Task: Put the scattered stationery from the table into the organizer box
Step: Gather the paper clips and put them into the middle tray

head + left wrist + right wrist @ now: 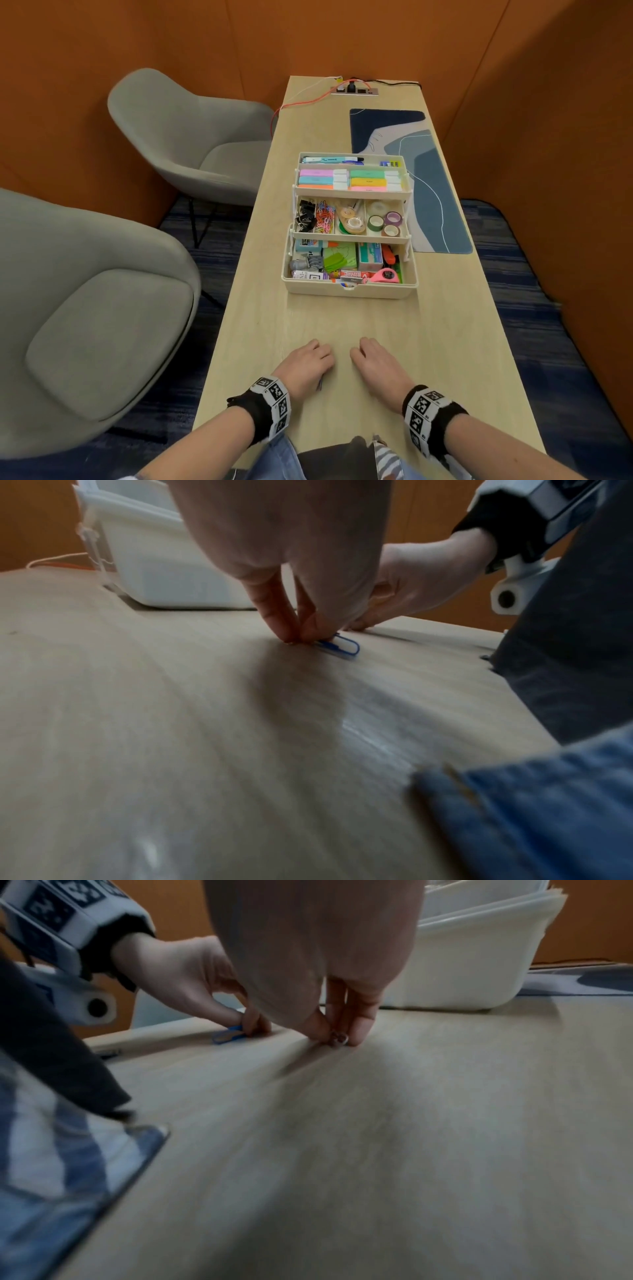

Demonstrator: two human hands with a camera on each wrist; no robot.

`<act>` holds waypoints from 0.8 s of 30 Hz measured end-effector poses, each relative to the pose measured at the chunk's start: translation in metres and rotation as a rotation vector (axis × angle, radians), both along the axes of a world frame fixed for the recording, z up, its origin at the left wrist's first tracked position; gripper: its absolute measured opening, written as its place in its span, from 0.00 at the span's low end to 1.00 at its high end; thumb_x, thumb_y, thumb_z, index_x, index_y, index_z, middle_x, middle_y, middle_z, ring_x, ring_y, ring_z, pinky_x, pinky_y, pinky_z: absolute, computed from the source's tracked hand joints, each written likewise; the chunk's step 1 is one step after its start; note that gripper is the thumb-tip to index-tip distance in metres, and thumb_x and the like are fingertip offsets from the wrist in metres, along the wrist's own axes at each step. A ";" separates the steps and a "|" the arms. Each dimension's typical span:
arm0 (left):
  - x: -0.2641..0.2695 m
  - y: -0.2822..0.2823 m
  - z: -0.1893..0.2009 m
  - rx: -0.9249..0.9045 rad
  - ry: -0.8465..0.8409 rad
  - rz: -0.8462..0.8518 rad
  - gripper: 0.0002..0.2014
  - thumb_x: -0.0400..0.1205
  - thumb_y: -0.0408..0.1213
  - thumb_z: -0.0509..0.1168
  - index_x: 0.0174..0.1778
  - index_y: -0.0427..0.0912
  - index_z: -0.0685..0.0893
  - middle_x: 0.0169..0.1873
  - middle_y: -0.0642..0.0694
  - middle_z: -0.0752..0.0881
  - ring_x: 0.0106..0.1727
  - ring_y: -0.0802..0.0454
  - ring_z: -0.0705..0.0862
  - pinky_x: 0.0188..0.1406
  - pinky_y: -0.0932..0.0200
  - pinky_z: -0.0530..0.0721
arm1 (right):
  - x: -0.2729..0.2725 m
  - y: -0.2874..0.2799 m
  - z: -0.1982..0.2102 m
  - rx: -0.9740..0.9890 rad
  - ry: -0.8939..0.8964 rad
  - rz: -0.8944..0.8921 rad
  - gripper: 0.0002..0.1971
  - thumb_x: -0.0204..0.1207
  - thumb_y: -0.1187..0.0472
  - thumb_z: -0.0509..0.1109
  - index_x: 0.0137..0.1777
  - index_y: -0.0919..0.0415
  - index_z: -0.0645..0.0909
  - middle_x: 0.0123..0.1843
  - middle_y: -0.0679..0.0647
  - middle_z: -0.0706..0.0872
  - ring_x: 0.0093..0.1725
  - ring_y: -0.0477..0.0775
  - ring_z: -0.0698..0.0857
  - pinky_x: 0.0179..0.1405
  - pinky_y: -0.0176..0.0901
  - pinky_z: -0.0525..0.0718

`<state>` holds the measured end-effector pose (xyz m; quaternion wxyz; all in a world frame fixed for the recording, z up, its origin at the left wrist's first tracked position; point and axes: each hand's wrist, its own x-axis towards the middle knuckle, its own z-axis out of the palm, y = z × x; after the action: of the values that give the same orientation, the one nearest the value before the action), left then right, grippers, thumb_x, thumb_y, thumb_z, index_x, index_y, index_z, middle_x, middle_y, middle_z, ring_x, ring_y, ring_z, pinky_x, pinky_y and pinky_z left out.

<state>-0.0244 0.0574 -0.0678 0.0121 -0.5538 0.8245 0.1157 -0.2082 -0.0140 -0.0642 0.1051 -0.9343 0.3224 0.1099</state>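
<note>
On pale wood table (445, 325), orange booth: left hand (303, 365) pinches blue paperclip (341, 645); right hand (380, 363) fingertips down, grip unclear.

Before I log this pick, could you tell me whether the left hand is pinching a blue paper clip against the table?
Yes, the left hand pinches a blue wire paper clip lying on the pale wooden table.

The table (445, 325) is bare wood between the two hands and the organizer box (349, 289), so a hand could slide straight to the box. The open box stands in the middle and blocks the far way. A blue mat (442, 219) lies flat at its right.
</note>
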 end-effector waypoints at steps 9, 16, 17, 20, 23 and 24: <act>0.013 -0.003 0.007 0.037 0.484 0.525 0.05 0.69 0.29 0.63 0.33 0.45 0.77 0.36 0.54 0.76 0.41 0.53 0.77 0.40 0.60 0.75 | -0.001 -0.012 0.008 0.429 -0.429 -0.484 0.13 0.79 0.71 0.56 0.50 0.56 0.79 0.47 0.53 0.73 0.43 0.56 0.81 0.46 0.41 0.81; 0.039 0.014 0.022 0.079 0.821 0.904 0.11 0.70 0.26 0.68 0.30 0.49 0.80 0.30 0.49 0.85 0.26 0.61 0.78 0.31 0.67 0.78 | 0.024 -0.007 0.023 0.908 -0.443 -0.690 0.13 0.73 0.66 0.57 0.32 0.55 0.79 0.33 0.50 0.74 0.29 0.46 0.73 0.24 0.33 0.68; 0.040 0.019 0.022 0.080 0.837 0.939 0.11 0.71 0.26 0.69 0.30 0.49 0.80 0.31 0.48 0.86 0.26 0.62 0.78 0.31 0.67 0.77 | 0.031 -0.004 0.025 0.911 -0.419 -0.646 0.10 0.73 0.63 0.60 0.32 0.55 0.79 0.32 0.47 0.75 0.30 0.45 0.73 0.25 0.33 0.68; 0.042 0.030 0.021 0.063 0.869 1.063 0.09 0.72 0.29 0.71 0.31 0.48 0.81 0.31 0.48 0.86 0.27 0.61 0.78 0.33 0.64 0.78 | 0.047 0.007 0.027 0.660 -0.320 -0.303 0.05 0.78 0.58 0.63 0.51 0.54 0.78 0.42 0.45 0.81 0.42 0.44 0.79 0.39 0.31 0.73; 0.041 0.036 0.019 0.054 0.877 1.132 0.09 0.72 0.30 0.72 0.31 0.48 0.81 0.31 0.47 0.86 0.28 0.60 0.79 0.37 0.59 0.80 | 0.056 0.013 0.017 0.288 -0.111 0.081 0.16 0.81 0.58 0.58 0.69 0.54 0.70 0.58 0.55 0.81 0.55 0.59 0.82 0.50 0.49 0.78; 0.040 0.037 0.020 0.047 0.880 1.146 0.09 0.72 0.30 0.71 0.31 0.48 0.81 0.31 0.47 0.86 0.28 0.59 0.79 0.38 0.57 0.81 | 0.058 0.014 0.016 0.203 -0.055 0.145 0.15 0.82 0.60 0.56 0.68 0.56 0.70 0.56 0.59 0.80 0.54 0.64 0.81 0.47 0.52 0.77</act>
<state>0.0160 0.0941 -0.0481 -0.3714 -0.8008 0.3306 0.3339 -0.1501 -0.0001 -0.0477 0.1998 -0.9423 0.2383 0.1236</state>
